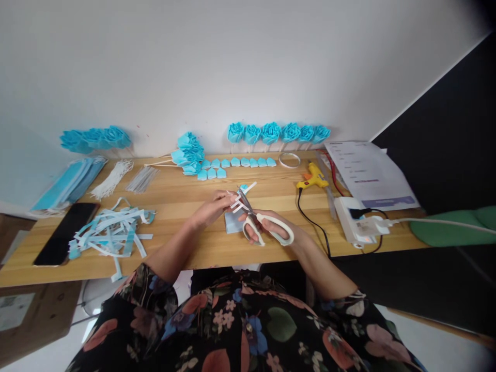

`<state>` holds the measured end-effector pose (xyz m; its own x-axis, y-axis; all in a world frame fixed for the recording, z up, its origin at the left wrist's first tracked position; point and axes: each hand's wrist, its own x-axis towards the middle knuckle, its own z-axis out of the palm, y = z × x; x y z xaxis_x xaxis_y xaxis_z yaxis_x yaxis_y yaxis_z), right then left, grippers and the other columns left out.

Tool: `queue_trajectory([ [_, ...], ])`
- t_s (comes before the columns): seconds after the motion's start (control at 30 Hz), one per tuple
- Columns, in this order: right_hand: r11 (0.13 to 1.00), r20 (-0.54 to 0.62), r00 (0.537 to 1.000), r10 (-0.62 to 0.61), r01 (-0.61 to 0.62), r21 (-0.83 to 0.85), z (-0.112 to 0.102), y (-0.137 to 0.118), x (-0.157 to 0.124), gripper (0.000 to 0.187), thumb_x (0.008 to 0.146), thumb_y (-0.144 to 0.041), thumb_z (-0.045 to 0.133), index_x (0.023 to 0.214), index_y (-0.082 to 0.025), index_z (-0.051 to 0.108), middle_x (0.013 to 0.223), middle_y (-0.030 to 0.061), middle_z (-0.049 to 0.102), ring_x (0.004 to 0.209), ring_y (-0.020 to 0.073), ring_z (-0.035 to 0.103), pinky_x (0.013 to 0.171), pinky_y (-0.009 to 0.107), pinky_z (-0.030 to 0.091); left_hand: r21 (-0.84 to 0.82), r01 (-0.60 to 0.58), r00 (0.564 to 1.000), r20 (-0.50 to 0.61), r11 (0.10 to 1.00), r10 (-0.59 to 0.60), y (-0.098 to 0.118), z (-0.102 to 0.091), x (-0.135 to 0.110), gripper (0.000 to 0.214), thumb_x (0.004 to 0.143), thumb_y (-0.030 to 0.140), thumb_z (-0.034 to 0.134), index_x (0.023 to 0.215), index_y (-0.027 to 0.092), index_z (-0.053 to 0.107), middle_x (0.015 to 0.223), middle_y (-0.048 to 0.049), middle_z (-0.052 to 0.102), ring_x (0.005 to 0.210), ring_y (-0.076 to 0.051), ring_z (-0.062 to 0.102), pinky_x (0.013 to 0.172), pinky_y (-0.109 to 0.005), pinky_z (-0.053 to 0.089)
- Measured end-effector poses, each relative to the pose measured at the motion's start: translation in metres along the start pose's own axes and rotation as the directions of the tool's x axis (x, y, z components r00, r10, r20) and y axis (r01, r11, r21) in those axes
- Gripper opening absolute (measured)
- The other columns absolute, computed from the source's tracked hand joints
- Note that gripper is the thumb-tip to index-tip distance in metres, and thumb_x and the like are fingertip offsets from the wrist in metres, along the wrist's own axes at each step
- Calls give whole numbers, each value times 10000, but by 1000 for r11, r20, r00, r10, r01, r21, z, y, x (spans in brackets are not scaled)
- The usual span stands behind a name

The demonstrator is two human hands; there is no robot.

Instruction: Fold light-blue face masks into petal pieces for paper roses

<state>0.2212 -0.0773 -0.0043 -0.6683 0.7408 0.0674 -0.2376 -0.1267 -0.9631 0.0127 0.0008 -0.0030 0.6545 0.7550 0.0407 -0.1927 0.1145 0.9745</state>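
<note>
Near the middle of the table, my right hand (267,221) has its fingers through the white handles of a pair of scissors (285,236). The blades are parted and point up and left, across several narrow white strips (237,204). My left hand (221,202) pinches these strips beside the blades. A small blue piece (243,187) shows just beyond the blade tips; whether it is attached to the strips I cannot tell. Below the hands lies a pale blue mask piece (233,223), partly covered by them.
Blue folded flowers (270,133) stand along the wall. Small blue petals (235,162) lie in rows, left of a tape ring (289,160). At right are a yellow glue gun (313,176) and power strip (351,222); at left, cut strips (110,232), a phone (64,235) and masks (70,186).
</note>
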Motion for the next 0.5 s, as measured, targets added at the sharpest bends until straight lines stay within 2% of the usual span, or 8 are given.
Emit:
queue_trajectory([
  [0.17, 1000, 1, 1000, -7, 7, 7, 0, -2, 4, 596, 900, -638, 549, 1179, -113, 588, 813, 31, 565, 684, 132, 550, 692, 326, 554, 67, -16, 999, 48, 998, 13, -2, -3, -2, 508, 815, 566, 674, 575, 164, 478, 604, 17, 416, 616, -126, 389, 636, -297, 299],
  [0.3, 1000, 13, 1000, -21, 21, 11, 0, -3, 5, 564, 914, -611, 549, 1180, -116, 595, 832, 33, 565, 697, 126, 549, 696, 319, 553, 77, -48, 995, 88, 996, 42, -1, -4, -2, 475, 858, 516, 639, 590, 167, 458, 621, 17, 419, 624, -123, 376, 637, -294, 295],
  [0.5, 998, 7, 1000, -16, 16, 53, 0, -5, 5, 565, 887, -630, 574, 1178, -148, 611, 819, 23, 562, 672, 125, 534, 706, 318, 551, 124, -47, 998, 55, 991, 40, 0, -3, -4, 491, 823, 549, 655, 567, 174, 468, 619, 8, 417, 624, -133, 384, 636, -298, 311],
])
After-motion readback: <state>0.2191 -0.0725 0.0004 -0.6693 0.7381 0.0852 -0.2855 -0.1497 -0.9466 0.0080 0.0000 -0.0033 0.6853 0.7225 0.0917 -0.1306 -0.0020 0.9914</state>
